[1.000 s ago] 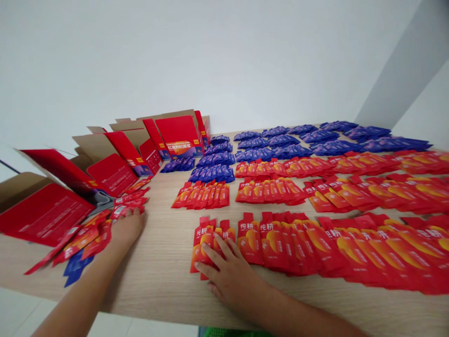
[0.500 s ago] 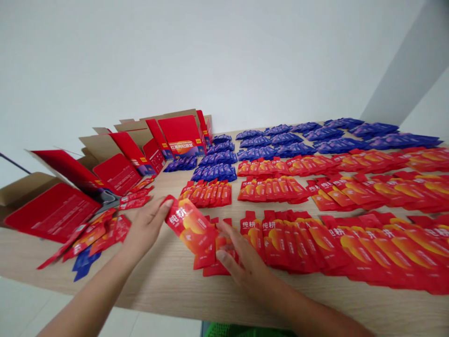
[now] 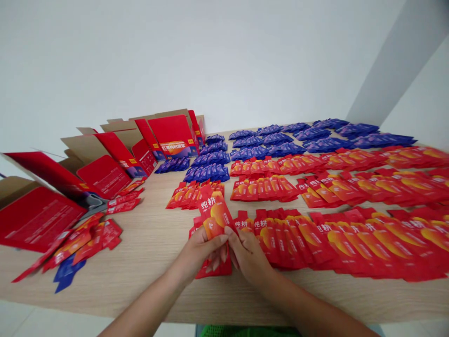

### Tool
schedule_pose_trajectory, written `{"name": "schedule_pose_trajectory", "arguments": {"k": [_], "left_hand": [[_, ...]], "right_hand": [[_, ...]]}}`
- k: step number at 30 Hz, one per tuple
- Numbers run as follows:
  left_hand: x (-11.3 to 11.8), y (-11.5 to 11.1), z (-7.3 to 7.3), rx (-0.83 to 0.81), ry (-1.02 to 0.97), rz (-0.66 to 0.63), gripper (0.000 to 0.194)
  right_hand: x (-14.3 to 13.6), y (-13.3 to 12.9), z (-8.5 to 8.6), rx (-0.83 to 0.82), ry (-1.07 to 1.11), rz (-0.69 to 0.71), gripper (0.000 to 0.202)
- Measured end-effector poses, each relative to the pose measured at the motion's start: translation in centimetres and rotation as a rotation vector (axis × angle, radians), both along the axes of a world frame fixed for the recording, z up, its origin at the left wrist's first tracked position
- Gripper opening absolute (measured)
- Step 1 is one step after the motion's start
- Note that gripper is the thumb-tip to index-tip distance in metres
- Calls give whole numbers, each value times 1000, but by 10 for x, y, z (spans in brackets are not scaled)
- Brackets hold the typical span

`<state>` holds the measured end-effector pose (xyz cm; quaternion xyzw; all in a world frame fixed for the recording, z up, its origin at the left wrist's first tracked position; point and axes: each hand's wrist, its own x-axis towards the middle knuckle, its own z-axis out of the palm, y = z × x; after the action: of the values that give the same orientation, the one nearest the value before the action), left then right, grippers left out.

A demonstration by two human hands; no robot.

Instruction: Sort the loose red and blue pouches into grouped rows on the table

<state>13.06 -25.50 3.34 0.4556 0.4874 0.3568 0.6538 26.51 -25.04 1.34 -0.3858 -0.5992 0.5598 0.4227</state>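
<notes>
A red and orange sachet (image 3: 214,213) is held upright, its printed face toward me, over the front row of red sachets. My left hand (image 3: 201,248) pinches its lower left part with the thumb in front. My right hand (image 3: 247,252) grips the lower right corner, and its thumb nearly meets the left one. Behind and below the hands lie more red sachets (image 3: 224,267), partly hidden by the fingers. Just to the right, a long overlapping row of red sachets (image 3: 280,238) lies on the table.
Open red cartons (image 3: 105,173) line the table's left side, with one upright carton (image 3: 175,135) further back. Loose red sachets (image 3: 84,238) and blue sachets (image 3: 66,274) lie at left. Rows of blue sachets (image 3: 277,139) fill the back of the wooden table (image 3: 147,262).
My left hand has moved right with the sachet, which has turned upright. My right hand, loosely open before, now closes on the sachet's lower right. The view has shifted slightly to the right.
</notes>
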Motion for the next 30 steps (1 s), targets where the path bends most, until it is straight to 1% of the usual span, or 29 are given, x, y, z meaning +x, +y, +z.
{"name": "schedule_pose_trajectory", "arguments": {"k": [3,6,8,10,12,14,15,17,19,20,21,22,24,25,26,27,28,30], "left_hand": [[-5,-3,2,-19,37,-14,39],[-23,-4,5,-46,106,-67,40],[-41,-4,7,-39,158,-35,40],[-64,-3,6,-56,222,17,42],[-86,-5,3,-118,289,31,47],[-102,-8,-2,-185,352,1,50],[-107,-11,-5,-212,388,-30,50],[-112,-16,-10,-247,479,-117,51],[-113,-17,-10,-246,623,-211,54],[-113,-16,-9,-212,728,-236,55],[-115,-14,-7,-153,867,-234,54],[-117,-11,-6,-73,1031,-201,53],[-122,-4,-8,145,1327,-64,49],[-125,-1,-12,271,1413,5,48],[-126,1,-19,393,1444,53,50],[-127,1,-27,504,1431,78,53],[-126,1,-37,598,1395,69,56],[-121,-3,-56,715,1340,-8,60]], "right_hand": [[0,-2,-2,66,-88,-48,55],[2,-2,-2,106,-102,-75,40],[4,0,0,132,-116,-83,30],[4,0,2,188,-205,-79,25],[4,-1,2,278,-360,-35,20],[1,-4,0,410,-502,52,14],[0,-6,-2,487,-560,106,18],[-2,-10,-7,628,-658,221,39],[-3,-14,-14,696,-750,322,52],[-4,-15,-17,705,-793,349,54],[-4,-16,-21,708,-830,357,55],[-5,-16,-23,711,-862,352,54],[-8,-16,-28,730,-910,332,52],[-9,-15,-29,745,-929,327,49],[-10,-15,-31,761,-947,327,47],[-12,-15,-32,777,-962,329,46],[-13,-15,-32,792,-974,331,45],[-14,-15,-34,818,-989,321,43]]}}
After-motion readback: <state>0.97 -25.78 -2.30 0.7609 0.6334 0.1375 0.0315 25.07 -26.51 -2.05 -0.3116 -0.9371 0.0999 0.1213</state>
